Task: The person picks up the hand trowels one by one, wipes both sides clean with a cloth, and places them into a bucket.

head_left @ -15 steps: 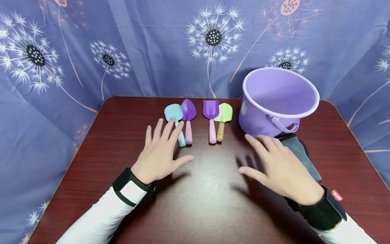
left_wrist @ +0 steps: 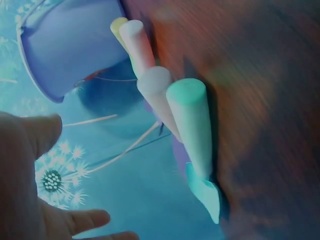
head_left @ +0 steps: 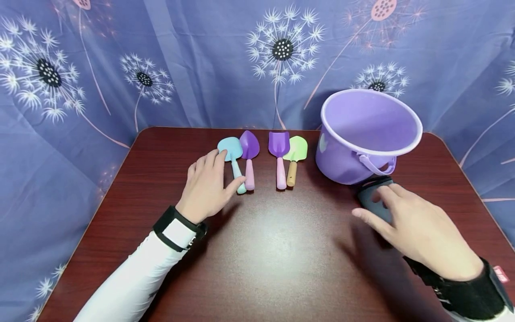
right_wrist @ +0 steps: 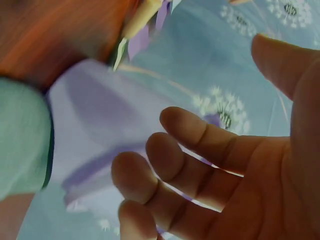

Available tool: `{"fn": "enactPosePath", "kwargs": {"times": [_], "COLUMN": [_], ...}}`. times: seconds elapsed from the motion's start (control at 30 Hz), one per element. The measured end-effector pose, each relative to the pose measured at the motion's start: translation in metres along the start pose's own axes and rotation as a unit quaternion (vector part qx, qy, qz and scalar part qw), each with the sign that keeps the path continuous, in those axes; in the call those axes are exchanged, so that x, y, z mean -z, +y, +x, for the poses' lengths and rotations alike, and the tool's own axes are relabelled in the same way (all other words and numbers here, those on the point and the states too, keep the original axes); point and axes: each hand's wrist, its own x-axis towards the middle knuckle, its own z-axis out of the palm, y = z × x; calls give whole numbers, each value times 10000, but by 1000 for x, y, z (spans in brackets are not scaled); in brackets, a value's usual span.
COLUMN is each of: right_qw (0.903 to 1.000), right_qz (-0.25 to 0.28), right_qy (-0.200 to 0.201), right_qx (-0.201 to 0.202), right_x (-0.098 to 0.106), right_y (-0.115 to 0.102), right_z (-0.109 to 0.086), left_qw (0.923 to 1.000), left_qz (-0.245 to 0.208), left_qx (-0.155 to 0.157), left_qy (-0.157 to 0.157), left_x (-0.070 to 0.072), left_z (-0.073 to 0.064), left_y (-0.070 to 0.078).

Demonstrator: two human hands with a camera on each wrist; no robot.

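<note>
My left hand (head_left: 205,188) hovers at the left of a light-blue toy shovel (head_left: 230,148), its fingers spread and its thumb near the shovel's handle. Beside that shovel lies a purple spade with a pink handle (head_left: 249,174). Over on the right, my right hand (head_left: 418,228) hangs above a grey, black-edged cloth item (head_left: 376,201) and partly hides it. Nothing is in its loosely bent fingers (right_wrist: 182,125). The same grey item (right_wrist: 22,140) shows at the left of the right wrist view, apart from the fingers.
A lilac bucket (head_left: 346,165) stands upright at the table's back right, its handle hanging down in front. Between it and the left pair lie a purple square shovel (head_left: 280,172) and a green shovel with a wooden handle (head_left: 297,147). A dandelion-print curtain (head_left: 209,58) hangs behind the table.
My right hand has moved right and towards me, away from the bucket. My left hand has shifted slightly left, its fingers drawn closer together. The shovels and bucket stay put.
</note>
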Motion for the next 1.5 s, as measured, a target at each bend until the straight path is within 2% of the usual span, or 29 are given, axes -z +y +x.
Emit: {"fn": "enactPosePath", "kwargs": {"times": [0.1, 0.27, 0.43, 0.63, 0.8, 0.97, 1.2, 1.5], "right_qw": [9997, 9966, 9917, 9745, 9602, 9539, 9551, 9467], "right_qz": [-37, -121, -200, -176, 49, 354, 567, 936], "right_qy": [-91, -412, -764, -1659, -2322, -2600, -2549, -2643], "right_qx": [-241, -704, -1015, -1502, -1551, -1459, -1399, -1586], "right_x": [4, 9, 1, -18, -33, -39, -43, -47], "right_y": [13, 35, 64, 97, 113, 116, 104, 95], "right_z": [-5, -11, -12, -12, -10, -8, -9, -10], "left_qw": [9998, 9983, 9955, 9864, 9789, 9750, 9721, 9658], "left_qz": [-10, 53, 7, -123, -179, -189, -252, -235], "left_qx": [206, 540, 859, 1300, 1558, 1642, 1667, 1837], "left_qy": [-14, -210, -406, -999, -1306, -1483, -1631, -1813], "left_x": [-4, -12, -24, -35, -42, -47, -47, -45], "left_z": [5, 14, 24, 35, 41, 42, 42, 40], "left_y": [-4, -11, -15, -13, -11, -11, -10, -12]}}
